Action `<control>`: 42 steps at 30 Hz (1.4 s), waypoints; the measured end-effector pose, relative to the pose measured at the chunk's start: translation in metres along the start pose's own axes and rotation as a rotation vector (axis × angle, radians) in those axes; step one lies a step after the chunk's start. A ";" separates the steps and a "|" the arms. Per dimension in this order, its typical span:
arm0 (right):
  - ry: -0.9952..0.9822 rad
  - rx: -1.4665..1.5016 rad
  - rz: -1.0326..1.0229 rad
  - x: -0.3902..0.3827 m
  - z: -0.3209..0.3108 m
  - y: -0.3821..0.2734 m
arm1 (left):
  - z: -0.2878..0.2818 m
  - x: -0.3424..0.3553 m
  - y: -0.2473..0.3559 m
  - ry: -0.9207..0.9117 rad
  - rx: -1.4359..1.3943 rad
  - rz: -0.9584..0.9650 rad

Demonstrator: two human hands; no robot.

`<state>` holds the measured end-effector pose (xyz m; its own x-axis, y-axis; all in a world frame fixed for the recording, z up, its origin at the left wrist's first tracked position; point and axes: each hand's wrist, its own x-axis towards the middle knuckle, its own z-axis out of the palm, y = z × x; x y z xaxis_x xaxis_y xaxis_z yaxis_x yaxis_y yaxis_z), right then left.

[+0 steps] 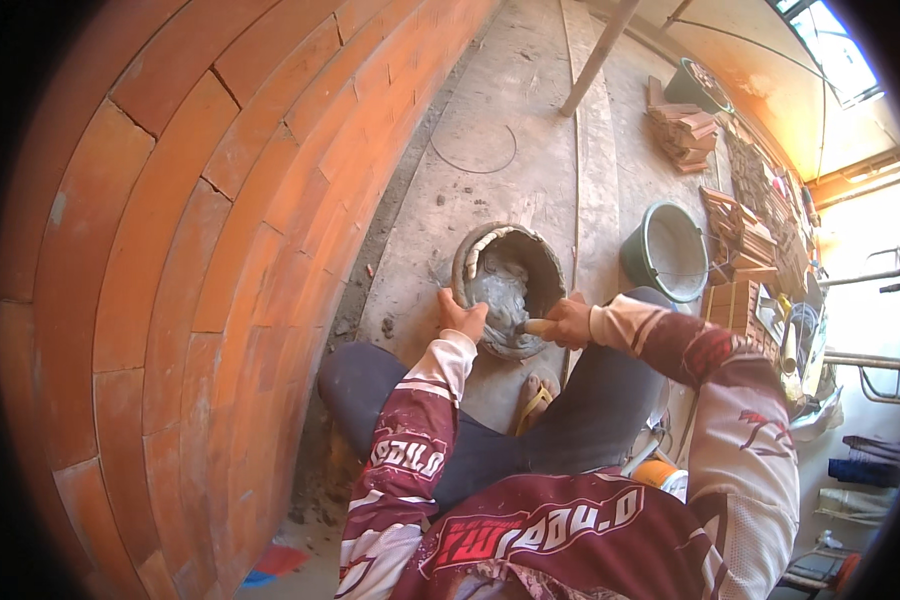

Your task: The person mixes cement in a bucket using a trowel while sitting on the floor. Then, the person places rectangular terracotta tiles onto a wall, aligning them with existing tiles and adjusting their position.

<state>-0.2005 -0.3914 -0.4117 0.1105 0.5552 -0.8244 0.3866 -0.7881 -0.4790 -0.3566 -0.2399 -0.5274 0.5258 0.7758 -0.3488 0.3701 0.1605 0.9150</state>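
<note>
A round, mortar-crusted bucket point(552, 258) stands on the floor in front of my knees. Wet grey mortar point(502, 292) lies inside it, some of it smeared up the walls. My left hand point(461, 318) is closed on the bucket's near left rim, with the thumb over the edge. In my right hand point(571, 323), at the near right rim, is the light-coloured handle of a trowel point(540, 327). The handle points left into the bucket; the trowel's blade is mostly hidden in the mortar.
A brick wall point(180, 260) rises close on my left. To the right stand a green bucket point(634, 262) with a wire handle and stacked bricks point(740, 240). Farther off are a slanting pole point(600, 55), a wire loop point(475, 170) and another bucket point(682, 92).
</note>
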 end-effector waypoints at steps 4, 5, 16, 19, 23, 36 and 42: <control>0.097 0.735 0.019 0.006 0.032 0.017 | 0.000 0.009 -0.021 -0.013 -0.080 -0.017; 0.086 0.865 -0.014 0.012 0.043 0.019 | -0.002 0.010 -0.029 -0.013 -0.100 -0.021; -0.464 2.351 -0.439 0.018 0.073 0.021 | -0.004 0.009 -0.014 0.013 -0.224 -0.073; -0.453 2.330 -0.401 -0.015 0.063 0.037 | -0.001 0.002 -0.001 0.017 -0.124 -0.078; 0.159 1.283 -0.071 -0.094 0.029 0.012 | 0.002 0.002 -0.006 0.022 -0.069 -0.058; 0.395 -0.828 -0.021 0.015 0.035 -0.029 | 0.003 -0.013 0.049 -0.006 0.065 -0.029; 0.237 -0.930 -0.065 -0.088 -0.031 -0.094 | -0.010 -0.002 0.007 0.058 -0.014 -0.061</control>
<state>-0.2183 -0.3582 -0.2845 0.2055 0.7100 -0.6735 0.9588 -0.2842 -0.0070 -0.3630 -0.2342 -0.5177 0.4576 0.7981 -0.3920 0.3894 0.2164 0.8953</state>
